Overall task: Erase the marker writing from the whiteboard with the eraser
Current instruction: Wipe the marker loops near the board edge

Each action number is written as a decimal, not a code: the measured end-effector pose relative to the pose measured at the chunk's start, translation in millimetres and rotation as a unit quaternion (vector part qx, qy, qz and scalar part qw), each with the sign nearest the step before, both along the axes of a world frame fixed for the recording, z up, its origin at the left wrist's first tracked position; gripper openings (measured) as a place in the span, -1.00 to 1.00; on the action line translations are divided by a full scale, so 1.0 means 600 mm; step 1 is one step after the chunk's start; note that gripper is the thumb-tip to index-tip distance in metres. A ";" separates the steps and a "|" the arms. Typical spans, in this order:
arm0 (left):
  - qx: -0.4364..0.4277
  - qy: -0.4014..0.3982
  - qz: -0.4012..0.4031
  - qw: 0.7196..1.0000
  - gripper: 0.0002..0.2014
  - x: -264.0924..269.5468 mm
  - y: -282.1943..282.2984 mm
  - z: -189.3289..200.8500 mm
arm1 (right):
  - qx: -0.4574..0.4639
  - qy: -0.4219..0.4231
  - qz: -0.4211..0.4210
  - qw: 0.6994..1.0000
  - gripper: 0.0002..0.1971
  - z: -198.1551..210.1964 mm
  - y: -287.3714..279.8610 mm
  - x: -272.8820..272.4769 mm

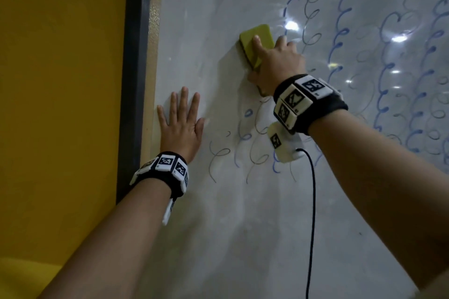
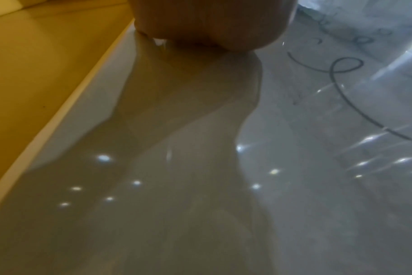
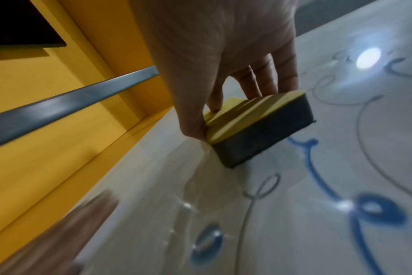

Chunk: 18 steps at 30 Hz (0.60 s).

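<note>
Right hand (image 1: 274, 60) grips yellow eraser (image 1: 255, 39), felt flat on whiteboard (image 1: 243, 226), left of blue loops (image 1: 340, 39). Left hand (image 1: 181, 126) flat, fingers spread, below-left of eraser.

whiteboard (image 1: 218, 226) upright | marker loops (image 1: 384, 80) on it | eraser (image 1: 255, 43), left hand (image 1: 181, 126) flat against it

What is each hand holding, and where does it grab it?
The right hand holds the eraser by its yellow top, thumb on one long edge, fingers on the other. The left hand holds nothing; it rests flat on the whiteboard.
</note>
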State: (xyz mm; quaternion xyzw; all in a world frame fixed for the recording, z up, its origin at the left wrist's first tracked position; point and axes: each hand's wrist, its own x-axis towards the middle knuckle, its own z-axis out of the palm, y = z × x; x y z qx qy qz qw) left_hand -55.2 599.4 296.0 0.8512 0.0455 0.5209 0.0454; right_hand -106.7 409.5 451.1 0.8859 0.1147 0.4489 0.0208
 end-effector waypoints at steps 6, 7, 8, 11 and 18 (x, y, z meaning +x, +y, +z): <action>0.014 -0.010 0.005 1.000 -0.39 -0.003 0.001 0.000 | -0.128 -0.012 0.015 0.992 -0.29 -0.128 -0.027 0.008; 0.015 -0.011 0.007 1.000 -0.39 -0.003 0.001 -0.001 | -0.110 -0.010 0.008 0.994 -0.28 -0.126 -0.042 0.008; 0.016 -0.013 0.011 1.000 -0.40 -0.003 0.002 -0.001 | -0.077 -0.017 0.000 0.997 -0.28 -0.123 -0.054 0.013; 0.015 -0.015 0.012 1.000 -0.40 -0.002 0.004 -0.001 | -0.023 -0.027 -0.008 0.999 -0.26 -0.139 -0.051 0.015; 0.012 -0.011 0.005 1.000 -0.38 0.004 0.003 -0.001 | -0.025 -0.014 -0.018 0.999 -0.23 -0.186 -0.068 0.024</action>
